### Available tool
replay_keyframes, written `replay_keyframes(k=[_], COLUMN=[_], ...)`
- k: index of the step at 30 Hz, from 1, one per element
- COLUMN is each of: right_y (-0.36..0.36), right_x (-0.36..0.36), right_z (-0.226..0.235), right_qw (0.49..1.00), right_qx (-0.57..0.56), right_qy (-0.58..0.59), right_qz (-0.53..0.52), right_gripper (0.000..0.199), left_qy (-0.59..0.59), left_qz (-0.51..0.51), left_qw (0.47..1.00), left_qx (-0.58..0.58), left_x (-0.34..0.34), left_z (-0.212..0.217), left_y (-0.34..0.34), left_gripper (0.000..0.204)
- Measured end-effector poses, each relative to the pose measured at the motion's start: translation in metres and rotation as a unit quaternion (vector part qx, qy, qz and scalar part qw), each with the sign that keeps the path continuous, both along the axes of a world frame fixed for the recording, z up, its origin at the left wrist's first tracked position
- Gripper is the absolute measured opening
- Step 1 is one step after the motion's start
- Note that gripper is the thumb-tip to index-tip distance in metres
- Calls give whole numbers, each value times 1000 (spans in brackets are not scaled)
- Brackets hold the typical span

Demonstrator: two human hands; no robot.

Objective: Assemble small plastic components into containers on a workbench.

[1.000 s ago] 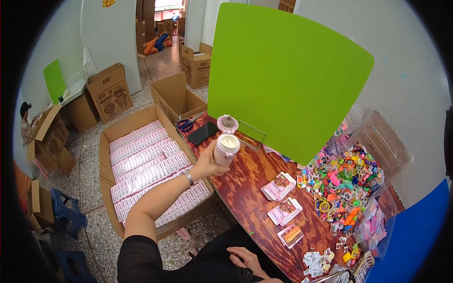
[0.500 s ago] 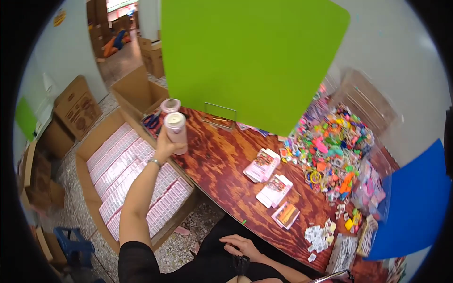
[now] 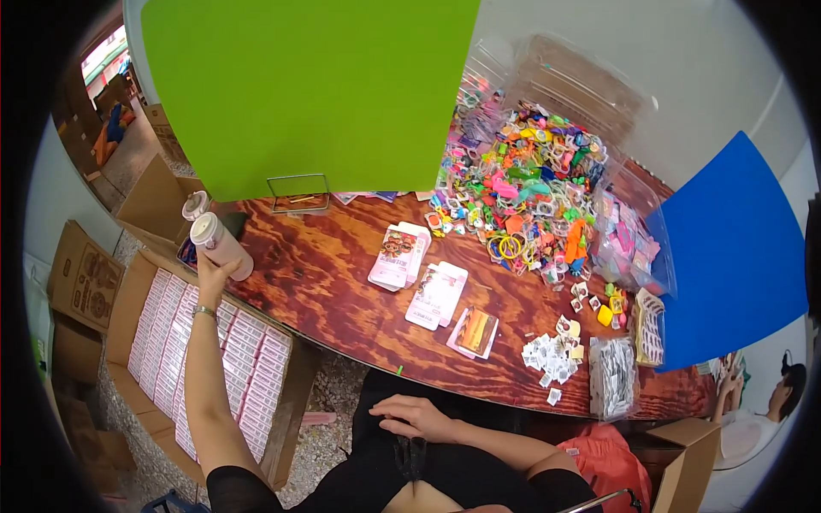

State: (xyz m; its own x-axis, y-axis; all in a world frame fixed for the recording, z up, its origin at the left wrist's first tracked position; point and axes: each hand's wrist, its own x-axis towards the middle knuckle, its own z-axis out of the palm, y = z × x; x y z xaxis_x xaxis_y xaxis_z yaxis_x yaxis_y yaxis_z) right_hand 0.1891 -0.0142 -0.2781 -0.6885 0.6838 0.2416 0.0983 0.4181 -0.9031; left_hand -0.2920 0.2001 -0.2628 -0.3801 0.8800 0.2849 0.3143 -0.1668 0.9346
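Note:
My left arm reaches out to the table's far left end. There my left hand [image 3: 214,275] is wrapped round the lower part of a pale pink drink bottle [image 3: 224,250] with a light round top. The bottle tilts in the view; whether its base touches the table is hard to tell. Right behind its top is a round pinkish lid-like piece [image 3: 196,205], and I cannot tell if it is joined to the bottle. My right hand [image 3: 415,418] lies on my lap, fingers stretched out, holding nothing.
On the red-brown wooden table [image 3: 333,299] lie pink card stacks [image 3: 438,295], a heap of colourful small toys [image 3: 530,188] and white packets [image 3: 552,357]. A carton of pink-white boxes [image 3: 248,368] stands left. Green [image 3: 308,94] and blue boards [image 3: 735,265] rise behind. Another person [image 3: 753,419] is at right.
The view has swung to the right, so the table's things appear further left and the other person shows. My left hand still grips the bottle; my right hand stays on my lap.

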Motion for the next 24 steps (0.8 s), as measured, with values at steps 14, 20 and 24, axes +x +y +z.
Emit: replay_keyframes(k=[14, 20, 24], right_y=[67, 51, 48], right_x=[100, 135, 133], right_z=[26, 15, 13], right_qw=[928, 909, 906], right_qx=[120, 157, 157], right_qy=[-141, -109, -152], right_qz=[-323, -369, -362], right_gripper=[36, 39, 40], left_qy=[168, -206, -308], left_qz=[96, 95, 44], left_qw=[979, 973, 950], left_qx=[62, -39, -18], left_x=[11, 44, 28], left_z=[-9, 63, 92], left_y=[-52, -32, 0], left_gripper=[65, 87, 73])
